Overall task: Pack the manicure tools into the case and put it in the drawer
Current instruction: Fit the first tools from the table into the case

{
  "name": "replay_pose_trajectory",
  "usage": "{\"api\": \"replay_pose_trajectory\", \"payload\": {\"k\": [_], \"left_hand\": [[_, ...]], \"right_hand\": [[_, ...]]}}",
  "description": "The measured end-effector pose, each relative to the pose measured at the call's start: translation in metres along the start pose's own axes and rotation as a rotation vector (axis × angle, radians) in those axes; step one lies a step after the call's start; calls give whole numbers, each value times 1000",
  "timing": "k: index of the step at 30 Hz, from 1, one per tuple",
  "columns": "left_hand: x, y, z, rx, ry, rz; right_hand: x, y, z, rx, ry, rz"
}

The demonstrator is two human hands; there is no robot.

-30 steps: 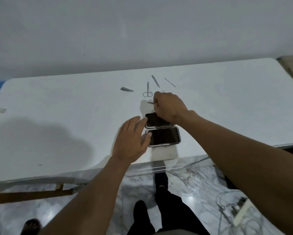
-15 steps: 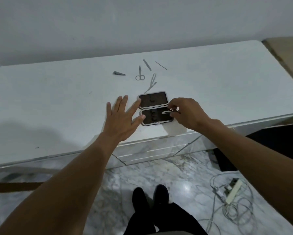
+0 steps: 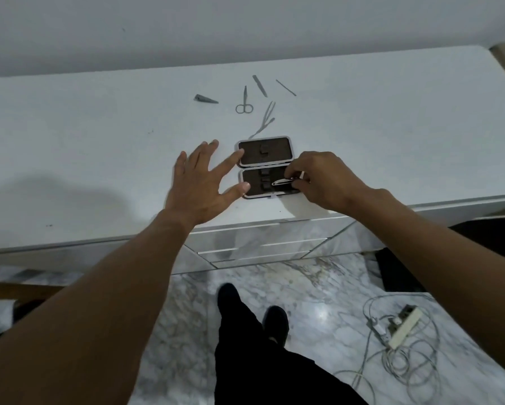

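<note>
An open dark-lined manicure case (image 3: 264,154) lies flat near the front edge of the white table (image 3: 99,159). My left hand (image 3: 204,182) rests spread beside it, index finger and thumb touching its left side. My right hand (image 3: 318,179) pinches a small metal tool (image 3: 283,181) over the near half of the case. Farther back lie tweezers (image 3: 265,119), scissors (image 3: 244,101), a nail file (image 3: 259,85), a thin pick (image 3: 286,87) and a dark clipper (image 3: 205,99).
Drawer fronts (image 3: 263,247) sit shut under the table edge, right below the case. On the marble floor at the right lie a power strip (image 3: 403,325) and tangled cables. My legs stand in front of the drawers.
My right hand picked a tool up behind the case and brought it over the near half. My left hand spread its fingers flat. The view shifted, the table edge now farther up.
</note>
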State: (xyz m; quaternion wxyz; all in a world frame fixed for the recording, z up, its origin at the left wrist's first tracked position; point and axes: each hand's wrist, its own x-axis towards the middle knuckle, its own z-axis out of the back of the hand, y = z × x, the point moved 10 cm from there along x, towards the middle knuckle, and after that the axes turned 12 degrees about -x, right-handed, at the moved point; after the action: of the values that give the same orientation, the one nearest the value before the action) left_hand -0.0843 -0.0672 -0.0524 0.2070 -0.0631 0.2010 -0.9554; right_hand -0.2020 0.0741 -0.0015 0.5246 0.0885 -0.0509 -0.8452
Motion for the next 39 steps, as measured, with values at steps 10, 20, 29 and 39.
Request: {"api": "replay_pose_trajectory", "payload": {"k": [10,20,29,39], "left_hand": [[1,1,-2,13,-11,-2],[2,2,0,-11,-16,-6],[2,3,-2,-9,-8,-6],[4,4,-2,1,-14,-8]], "right_hand": [[2,1,3,35,-2,20],[5,5,2,6,27,27],[6,5,0,24,37,8],[10,14,-3,106,29,20]]}}
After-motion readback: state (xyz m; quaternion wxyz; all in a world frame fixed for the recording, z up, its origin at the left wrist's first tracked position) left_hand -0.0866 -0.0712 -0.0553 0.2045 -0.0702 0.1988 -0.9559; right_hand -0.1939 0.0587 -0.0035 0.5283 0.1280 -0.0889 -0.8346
